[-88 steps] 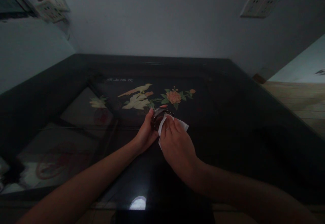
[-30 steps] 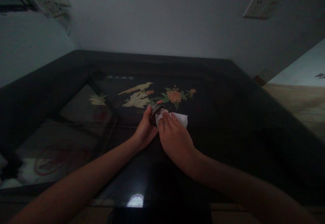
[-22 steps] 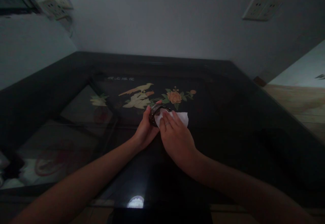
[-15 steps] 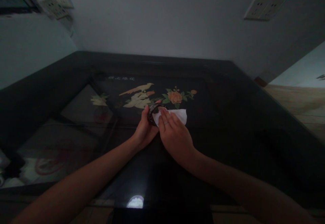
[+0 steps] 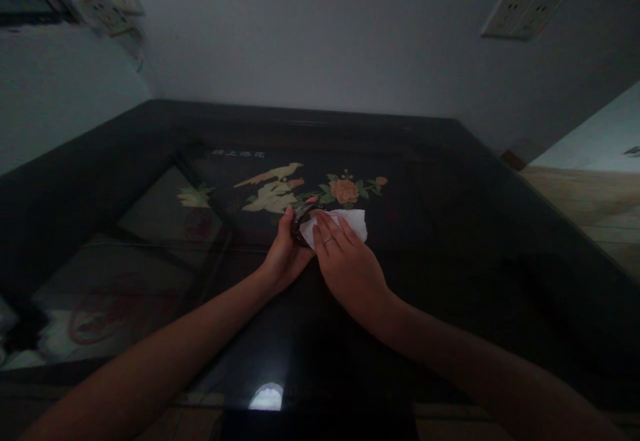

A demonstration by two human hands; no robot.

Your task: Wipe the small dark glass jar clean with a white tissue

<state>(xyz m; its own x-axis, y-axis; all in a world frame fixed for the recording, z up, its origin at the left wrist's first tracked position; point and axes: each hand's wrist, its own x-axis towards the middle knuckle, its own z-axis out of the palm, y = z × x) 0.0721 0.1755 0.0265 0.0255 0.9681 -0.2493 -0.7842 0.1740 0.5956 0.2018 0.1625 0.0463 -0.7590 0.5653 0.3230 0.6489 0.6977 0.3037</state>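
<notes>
Over the middle of the dark glossy table [image 5: 350,354], my left hand [image 5: 289,254] grips a small dark round dish [image 5: 299,218] by its left side, thumb at the rim. It has a shiny, glass-like look, but its exact kind is hard to make out in the dim light. My right hand [image 5: 347,261], with a ring on one finger, presses a white tissue [image 5: 356,220] against the dish's right side and opening. The fingers lie close together over the tissue, whose far corner sticks out to the right. My right hand hides much of the dish.
Behind the table rises a pale wall with a double socket [image 5: 523,16] at right and more sockets [image 5: 113,1] in the left corner. A bird-and-flower picture [image 5: 345,191] decorates the tabletop. Tiled floor [image 5: 595,208] shows beyond its right edge.
My right hand and the tissue have shifted very slightly over the dish, and the tissue covers a bit more of its opening. My left hand keeps its hold.
</notes>
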